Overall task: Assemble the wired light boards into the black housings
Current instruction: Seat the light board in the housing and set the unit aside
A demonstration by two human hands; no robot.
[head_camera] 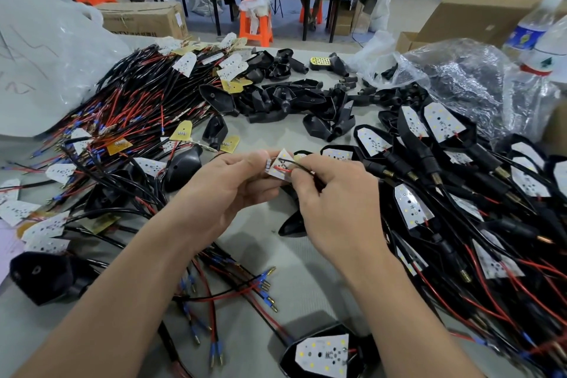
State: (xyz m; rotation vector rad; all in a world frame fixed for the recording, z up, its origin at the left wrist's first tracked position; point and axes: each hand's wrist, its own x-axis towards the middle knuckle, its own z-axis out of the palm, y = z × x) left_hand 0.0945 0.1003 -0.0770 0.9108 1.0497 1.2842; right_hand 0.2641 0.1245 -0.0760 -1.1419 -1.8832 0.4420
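Board not yet housed: left hand (233,181) pinched the light board (280,166) by its edge, right hand (334,202) fingers (302,175) pinched its wires (283,167) beside the board; a black housing (291,224), apparently empty, lay on the surface (306,285) below the board, awaiting wire threading.

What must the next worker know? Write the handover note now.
Left hand holds a board; right hand pinches its wires in its fingers.
Loose wired boards are piled left, empty housings back centre, finished units right, a lone unit at the front.
Done: many units fitted.
Left: the held board has no housing yet; the left pile waits.
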